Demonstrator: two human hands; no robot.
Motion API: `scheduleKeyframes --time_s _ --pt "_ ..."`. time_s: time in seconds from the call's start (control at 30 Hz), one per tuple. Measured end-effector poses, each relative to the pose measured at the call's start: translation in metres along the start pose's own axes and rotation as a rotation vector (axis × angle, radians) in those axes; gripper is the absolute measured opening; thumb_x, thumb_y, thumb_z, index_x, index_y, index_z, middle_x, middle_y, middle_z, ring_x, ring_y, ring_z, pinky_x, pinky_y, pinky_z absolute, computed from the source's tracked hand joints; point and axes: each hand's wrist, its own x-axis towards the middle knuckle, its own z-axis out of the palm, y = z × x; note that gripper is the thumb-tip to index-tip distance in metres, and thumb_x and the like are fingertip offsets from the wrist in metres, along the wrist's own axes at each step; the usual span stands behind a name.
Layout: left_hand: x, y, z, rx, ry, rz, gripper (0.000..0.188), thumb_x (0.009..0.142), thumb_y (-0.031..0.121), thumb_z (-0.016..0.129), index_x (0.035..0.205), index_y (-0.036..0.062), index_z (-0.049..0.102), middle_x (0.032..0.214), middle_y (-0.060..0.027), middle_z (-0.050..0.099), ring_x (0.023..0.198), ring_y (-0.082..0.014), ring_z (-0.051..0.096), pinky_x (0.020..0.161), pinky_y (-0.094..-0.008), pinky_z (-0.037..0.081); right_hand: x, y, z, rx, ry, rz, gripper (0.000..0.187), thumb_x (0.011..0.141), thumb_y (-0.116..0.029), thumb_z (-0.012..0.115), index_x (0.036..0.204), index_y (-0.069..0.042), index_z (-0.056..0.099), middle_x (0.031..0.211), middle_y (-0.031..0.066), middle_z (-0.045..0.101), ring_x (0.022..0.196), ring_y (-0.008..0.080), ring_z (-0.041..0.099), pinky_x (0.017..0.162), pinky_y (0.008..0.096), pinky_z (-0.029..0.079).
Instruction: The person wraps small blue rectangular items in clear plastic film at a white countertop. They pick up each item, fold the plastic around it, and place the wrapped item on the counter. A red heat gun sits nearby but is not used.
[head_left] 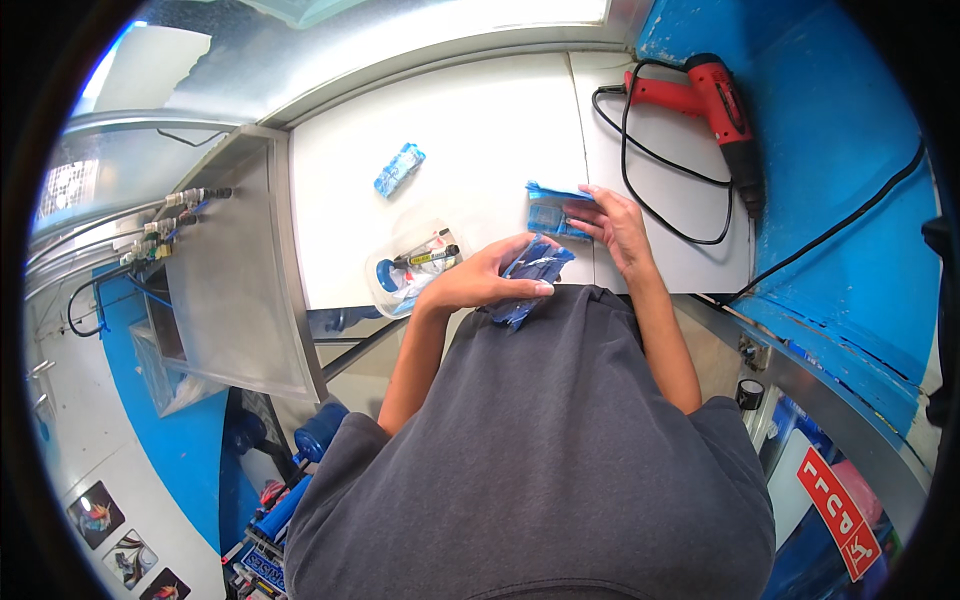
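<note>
My left hand is closed on a crumpled dark blue plastic wrapper, which hangs down in front of my shirt. At the table's near side, my right hand pinches the edge of a flat light blue sheet between thumb and fingers. Just below that sheet lies a small blue packet, close to my right fingertips; whether the two are joined I cannot tell. Farther off to the left, a second small blue-and-white wrapped packet rests alone on the white table.
A clear plastic tub with markers and scraps stands left of my left hand. At the right lies a red and black heat gun with its looped black cord. A metal panel with hose fittings borders the left side; a blue wall rises right.
</note>
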Motion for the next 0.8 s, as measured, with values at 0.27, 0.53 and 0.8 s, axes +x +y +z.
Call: scheduleKeyframes --time_s 0.27,0.53,0.8 --pt "-0.003 0.000 -0.001 0.065 -0.027 0.120 0.077 0.080 0.024 0.084 0.144 0.0065 0.046 0.123 -0.0098 0.063 0.116 -0.0194 0.060 0.106 -0.0352 0.044 0.001 0.006 0.009 -0.210 0.032 -0.065 0.034 0.099 -0.016 0.062 0.125 0.006 0.060 0.102 0.0165 0.070 0.084 0.0196 0.074 0.069 0.0262 0.060" --pt "-0.020 0.017 0.001 0.114 -0.046 0.154 0.084 0.080 0.025 0.082 0.150 0.0094 0.038 0.143 -0.0146 0.045 0.134 -0.0252 0.046 0.113 -0.0395 0.037 0.008 0.009 0.007 -0.679 0.133 -0.271 0.019 0.096 -0.014 0.064 0.111 -0.002 0.068 0.090 0.0064 0.069 0.071 0.0105 0.067 0.065 0.0277 0.054" --pt "-0.028 0.025 -0.001 0.069 0.015 0.241 0.094 0.066 0.010 0.091 0.146 0.0009 0.042 0.143 -0.0148 0.049 0.133 -0.0239 0.048 0.117 -0.0403 0.037 0.026 -0.009 0.014 -0.971 0.197 -0.528 0.051 0.095 -0.011 0.061 0.143 -0.008 0.046 0.105 0.0221 0.069 0.093 0.0347 0.068 0.084 0.0417 0.053"
